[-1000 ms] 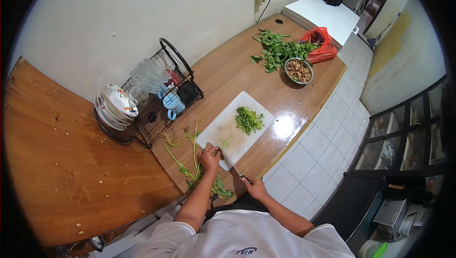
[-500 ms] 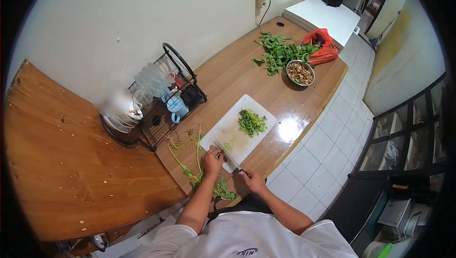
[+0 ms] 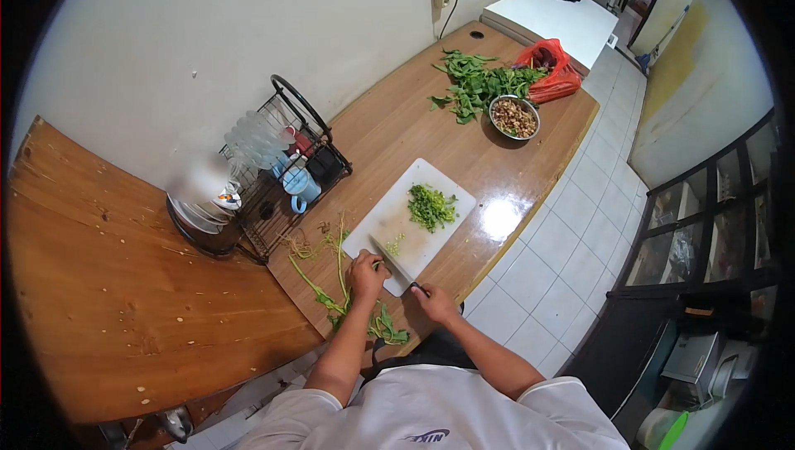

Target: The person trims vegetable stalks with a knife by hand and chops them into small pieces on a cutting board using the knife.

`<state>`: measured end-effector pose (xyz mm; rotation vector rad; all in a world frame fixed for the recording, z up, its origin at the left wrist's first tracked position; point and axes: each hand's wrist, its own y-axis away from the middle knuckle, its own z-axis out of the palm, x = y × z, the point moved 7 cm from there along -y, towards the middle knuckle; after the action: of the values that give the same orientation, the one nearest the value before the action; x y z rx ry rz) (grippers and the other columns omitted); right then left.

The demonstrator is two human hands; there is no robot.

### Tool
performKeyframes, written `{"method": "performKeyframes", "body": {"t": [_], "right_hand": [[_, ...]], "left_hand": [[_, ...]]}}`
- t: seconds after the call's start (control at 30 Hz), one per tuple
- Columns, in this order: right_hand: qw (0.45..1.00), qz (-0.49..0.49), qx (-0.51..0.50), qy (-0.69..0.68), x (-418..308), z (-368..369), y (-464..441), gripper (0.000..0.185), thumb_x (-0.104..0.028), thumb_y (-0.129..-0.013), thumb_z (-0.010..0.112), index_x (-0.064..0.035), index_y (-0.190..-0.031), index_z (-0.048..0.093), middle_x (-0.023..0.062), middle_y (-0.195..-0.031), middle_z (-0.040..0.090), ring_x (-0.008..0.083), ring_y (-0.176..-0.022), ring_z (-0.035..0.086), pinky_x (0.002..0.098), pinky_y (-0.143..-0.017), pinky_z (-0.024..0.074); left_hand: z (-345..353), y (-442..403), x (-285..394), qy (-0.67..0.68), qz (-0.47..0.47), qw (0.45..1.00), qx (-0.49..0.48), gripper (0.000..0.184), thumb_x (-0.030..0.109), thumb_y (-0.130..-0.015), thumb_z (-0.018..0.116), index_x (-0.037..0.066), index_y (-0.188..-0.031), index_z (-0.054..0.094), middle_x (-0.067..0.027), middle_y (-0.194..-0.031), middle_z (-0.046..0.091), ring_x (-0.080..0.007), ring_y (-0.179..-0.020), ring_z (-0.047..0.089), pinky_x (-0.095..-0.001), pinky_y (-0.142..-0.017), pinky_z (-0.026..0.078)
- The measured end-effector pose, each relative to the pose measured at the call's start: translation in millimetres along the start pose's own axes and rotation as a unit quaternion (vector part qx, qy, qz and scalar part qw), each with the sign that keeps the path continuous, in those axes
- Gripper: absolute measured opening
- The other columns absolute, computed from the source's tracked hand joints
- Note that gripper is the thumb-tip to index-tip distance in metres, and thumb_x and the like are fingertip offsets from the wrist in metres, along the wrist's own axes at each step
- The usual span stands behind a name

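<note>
A white cutting board lies on the brown table. Chopped greens are heaped on its far half, with a few small pale pieces nearer to me. My left hand is closed on green stalks at the board's near left edge. In my right hand is the black handle of a knife; its blade lies across the board beside my left fingers. Long stems with roots lie left of the board, and loose leaves lie close to my left forearm.
A dish rack with glasses, a blue mug and plates stands at the left by the wall. Leafy greens, a red plastic bag and a metal bowl of brown chopped pieces are at the table's far end.
The knife blade has shifted slightly against the stalks, and my right hand has moved a little toward the board. My left hand keeps its hold. The view has shifted slightly.
</note>
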<state>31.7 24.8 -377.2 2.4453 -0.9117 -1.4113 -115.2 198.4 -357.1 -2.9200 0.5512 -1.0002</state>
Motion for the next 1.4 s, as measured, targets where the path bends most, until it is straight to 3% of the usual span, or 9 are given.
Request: {"method": "performKeyframes", "body": {"t": [0.1,0.17,0.27,0.6,0.7,0.8,0.9,1.07,1.4], "right_hand": [[1.0,-0.006,0.0,-0.015,-3,-6,2,0.05,-0.054,-0.096,0.056,-0.008,-0.102,0.074,0.0218,-0.082,0.069,0.0409,-0.082,0.068,0.0464,-0.074,0.0525],[0.999,0.012,-0.032,-0.028,-7,-16,22,0.051,-0.054,-0.096,0.057,-0.0066,-0.102,0.074,0.0229,-0.085,0.07,0.0407,-0.083,0.069,0.0457,-0.075,0.0529],[1.0,-0.02,-0.001,-0.022,10,-14,36,0.052,-0.054,-0.095,0.058,-0.0048,-0.103,0.073,0.0238,-0.087,0.07,0.0413,-0.085,0.069,0.0453,-0.075,0.0532],[0.999,0.018,-0.038,0.003,11,-7,33,0.051,-0.052,-0.095,0.059,-0.004,-0.105,0.073,0.0254,-0.092,0.07,0.0429,-0.089,0.068,0.0461,-0.078,0.0532],[1.0,-0.003,-0.018,-0.001,8,1,15,0.052,-0.053,-0.096,0.057,-0.0042,-0.104,0.073,0.0257,-0.092,0.07,0.0431,-0.089,0.068,0.0468,-0.079,0.0529],[1.0,0.005,-0.011,-0.002,0,2,2,0.051,-0.052,-0.096,0.057,-0.0038,-0.102,0.073,0.0258,-0.091,0.069,0.0431,-0.088,0.068,0.0469,-0.079,0.0525],[0.999,-0.024,0.016,-0.024,-4,0,6,0.051,-0.052,-0.096,0.058,-0.0031,-0.1,0.073,0.0256,-0.091,0.069,0.0432,-0.088,0.067,0.047,-0.078,0.0525],[0.999,-0.003,-0.034,-0.02,8,-7,33,0.052,-0.052,-0.095,0.059,-0.0022,-0.1,0.073,0.0257,-0.091,0.07,0.0435,-0.087,0.068,0.0472,-0.077,0.0526],[0.999,-0.002,-0.036,-0.019,-3,7,3,0.055,-0.055,-0.096,0.055,-0.0042,-0.109,0.071,0.0264,-0.092,0.07,0.0427,-0.089,0.068,0.047,-0.08,0.0527]], "left_hand": [[-2,-4,-3,-0.013,0.011,1.0,-0.015,0.016,0.013,-0.073,0.078,0.009,-0.089,0.075,-0.0074,-0.088,0.07,-0.0286,-0.092,0.067,-0.0392,-0.081,0.052],[-4,-6,-8,0.07,-0.045,0.996,-0.012,0.016,0.014,-0.075,0.08,0.009,-0.089,0.076,-0.0074,-0.085,0.072,-0.0253,-0.082,0.071,-0.0355,-0.074,0.054],[-5,-11,-4,0.071,-0.062,0.995,-0.022,0.012,0.015,-0.077,0.08,0.008,-0.087,0.076,-0.008,-0.082,0.073,-0.0224,-0.073,0.072,-0.0327,-0.066,0.055],[-1,-10,-14,0.06,-0.024,0.998,0.011,0.009,0.016,-0.075,0.08,0.011,-0.083,0.079,-0.0083,-0.079,0.073,-0.025,-0.07,0.071,-0.0353,-0.065,0.055],[5,-8,-20,0.01,-0.061,0.998,-0.031,0.012,0.019,-0.075,0.08,0.012,-0.085,0.079,-0.0087,-0.084,0.073,-0.0271,-0.073,0.07,-0.0373,-0.068,0.055],[3,-10,-11,-0.017,0.005,1.0,-0.024,0.017,0.022,-0.075,0.08,0.012,-0.089,0.079,-0.0092,-0.087,0.074,-0.028,-0.076,0.07,-0.039,-0.07,0.055],[4,-9,-19,-0.039,0.001,0.998,-0.05,0.018,0.022,-0.076,0.079,0.012,-0.09,0.079,-0.0095,-0.088,0.074,-0.0274,-0.081,0.071,-0.0386,-0.073,0.055],[3,-9,-25,0.06,-0.068,0.995,-0.031,0.018,0.02,-0.077,0.078,0.011,-0.092,0.078,-0.0099,-0.088,0.075,-0.0248,-0.081,0.073,-0.0361,-0.072,0.056],[4,-10,-23,0.049,-0.068,0.996,-0.031,0.017,0.018,-0.077,0.079,0.009,-0.091,0.077,-0.0089,-0.084,0.075,-0.0239,-0.078,0.073,-0.0346,-0.07,0.056]]}}
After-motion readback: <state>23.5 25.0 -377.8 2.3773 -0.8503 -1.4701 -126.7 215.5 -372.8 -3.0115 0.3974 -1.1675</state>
